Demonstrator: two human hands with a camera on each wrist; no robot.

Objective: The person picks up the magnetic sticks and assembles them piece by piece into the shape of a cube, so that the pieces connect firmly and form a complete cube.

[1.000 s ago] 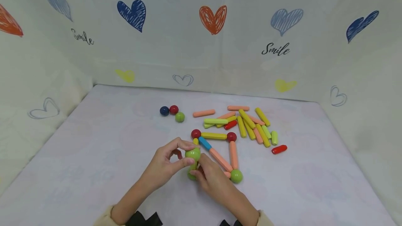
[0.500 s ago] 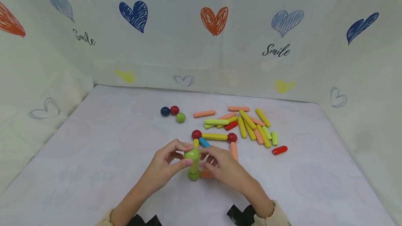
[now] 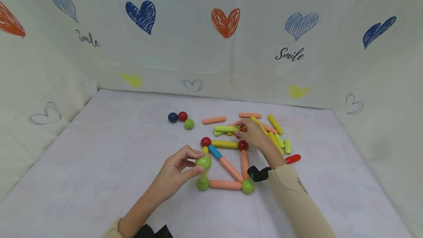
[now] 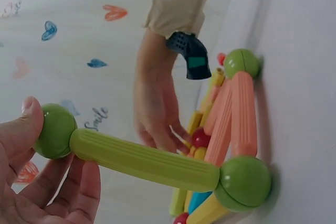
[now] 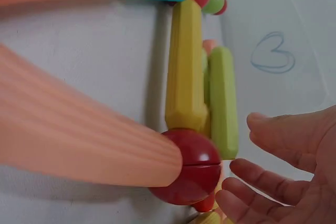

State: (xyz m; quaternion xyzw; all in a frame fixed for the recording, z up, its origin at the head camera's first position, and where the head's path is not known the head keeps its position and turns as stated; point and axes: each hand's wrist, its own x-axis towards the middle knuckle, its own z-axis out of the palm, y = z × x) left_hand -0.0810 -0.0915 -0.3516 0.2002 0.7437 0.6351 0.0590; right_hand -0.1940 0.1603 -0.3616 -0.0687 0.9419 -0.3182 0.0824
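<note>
Between its thumb and fingers, my left hand (image 3: pixel 178 168) pinches a green ball (image 3: pixel 203 162). In the left wrist view, a lime green ribbed rod (image 4: pixel 144 159) joins this ball to a lower green ball (image 4: pixel 244 183) at a corner of the frame of rods and balls. Over the loose rods behind that frame is my right hand (image 3: pixel 256 135). Its thumb and fingers are spread beside the end of a light green rod (image 5: pixel 223 103), with a gap between hand and rod in the right wrist view. A red ball (image 5: pixel 191 165) of the frame lies close by.
The frame includes a salmon rod (image 3: pixel 226 184), a slanting blue and salmon piece (image 3: pixel 231 168) and a yellow rod (image 3: pixel 224 144). Several loose yellow rods (image 3: pixel 275 124) lie behind to the right, near a red rod (image 3: pixel 293 158). Blue (image 3: pixel 173 117), red and green balls stand at back left.
My right hand has left the green rod beside my left hand and moved away to the loose rods at back right. My left hand stays in place, pinching the green ball.
</note>
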